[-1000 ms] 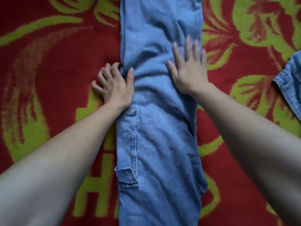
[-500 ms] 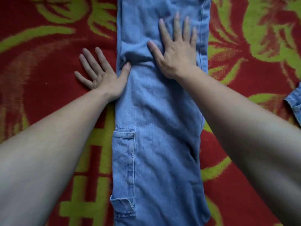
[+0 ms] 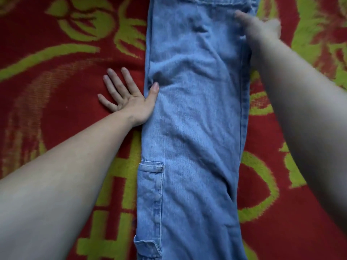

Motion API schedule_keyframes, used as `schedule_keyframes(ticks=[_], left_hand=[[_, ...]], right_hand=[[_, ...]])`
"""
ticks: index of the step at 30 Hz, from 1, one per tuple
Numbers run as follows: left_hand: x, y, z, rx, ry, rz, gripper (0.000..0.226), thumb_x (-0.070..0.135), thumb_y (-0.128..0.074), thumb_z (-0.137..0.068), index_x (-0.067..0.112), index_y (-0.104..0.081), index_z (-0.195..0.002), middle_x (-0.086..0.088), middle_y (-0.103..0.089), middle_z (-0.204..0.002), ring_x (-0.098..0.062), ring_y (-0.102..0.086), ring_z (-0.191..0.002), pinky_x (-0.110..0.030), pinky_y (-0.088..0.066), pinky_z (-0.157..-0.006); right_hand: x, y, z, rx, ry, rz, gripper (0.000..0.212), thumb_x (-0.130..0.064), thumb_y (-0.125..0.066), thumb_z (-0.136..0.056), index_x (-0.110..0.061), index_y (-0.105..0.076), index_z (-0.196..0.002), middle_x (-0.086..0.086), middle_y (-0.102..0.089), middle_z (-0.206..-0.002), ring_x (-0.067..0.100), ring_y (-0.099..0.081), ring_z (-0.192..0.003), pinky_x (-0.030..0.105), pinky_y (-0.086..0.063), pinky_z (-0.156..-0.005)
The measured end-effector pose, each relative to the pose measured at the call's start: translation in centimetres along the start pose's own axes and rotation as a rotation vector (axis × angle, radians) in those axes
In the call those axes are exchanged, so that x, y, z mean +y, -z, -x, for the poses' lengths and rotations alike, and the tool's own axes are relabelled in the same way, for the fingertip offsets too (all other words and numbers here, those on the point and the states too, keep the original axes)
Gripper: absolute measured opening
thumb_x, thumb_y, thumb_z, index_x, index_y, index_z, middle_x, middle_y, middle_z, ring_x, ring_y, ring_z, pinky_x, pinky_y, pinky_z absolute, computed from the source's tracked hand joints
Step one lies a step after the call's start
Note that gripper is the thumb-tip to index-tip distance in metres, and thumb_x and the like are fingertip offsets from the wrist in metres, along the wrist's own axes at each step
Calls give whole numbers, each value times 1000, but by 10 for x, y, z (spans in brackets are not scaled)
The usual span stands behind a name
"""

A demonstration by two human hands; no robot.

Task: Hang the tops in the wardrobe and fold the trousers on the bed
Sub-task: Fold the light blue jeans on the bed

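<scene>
Bed point(image 3: 56, 44) (red-green blanket) bears jeans point(image 3: 191, 137).

The light is soft, even and rather dim (a cool, greyish cast lies over everything). Shadows are faint: a thin dark strip on the jeans point(image 3: 189, 128) under the right forearm point(image 3: 300, 109), and a slight one beside the left hand point(image 3: 127, 100). The right hand point(image 3: 261, 27) is smeared by motion blur. The blanket point(image 3: 56, 102) weave is fairly sharp, and the picture's edges bulge from the wide lens.
</scene>
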State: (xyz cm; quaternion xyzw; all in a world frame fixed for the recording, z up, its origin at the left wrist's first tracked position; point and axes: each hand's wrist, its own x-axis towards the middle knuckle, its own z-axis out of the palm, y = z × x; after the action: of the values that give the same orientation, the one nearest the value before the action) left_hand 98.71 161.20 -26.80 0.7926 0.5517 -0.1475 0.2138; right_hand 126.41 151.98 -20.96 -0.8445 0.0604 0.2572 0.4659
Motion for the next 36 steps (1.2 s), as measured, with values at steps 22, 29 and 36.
schedule_keyframes(ticks=[22,29,36], left_hand=[[-36,34,27,31,-246,298,69,43,-57,-95,20,-28,-153,-12,-12,-164,-27,-8,-151,-52,-8,-121],[-93,14,118,43,-226,445,35,22,-49,-102,4,-60,-130,-14,-39,-153,-22,-30,-146,-27,-23,-117],[-72,11,173,93,-94,549,54,66,-49,-91,18,-51,-66,-6,-54,-69,-27,-51,-76,-34,-31,-65]], right_hand=[[57,95,198,-209,965,250,43,-1,-54,-66,-15,-73,-102,-5,-71,-94,8,-67,-89,25,-53,-78],[207,124,248,-402,799,808,37,10,-54,-80,-6,-66,-110,8,-61,-130,29,-41,-141,38,-40,-110],[201,118,248,-230,802,816,36,-6,-58,-87,-7,-62,-123,15,-53,-128,34,-54,-117,46,-53,-83]])
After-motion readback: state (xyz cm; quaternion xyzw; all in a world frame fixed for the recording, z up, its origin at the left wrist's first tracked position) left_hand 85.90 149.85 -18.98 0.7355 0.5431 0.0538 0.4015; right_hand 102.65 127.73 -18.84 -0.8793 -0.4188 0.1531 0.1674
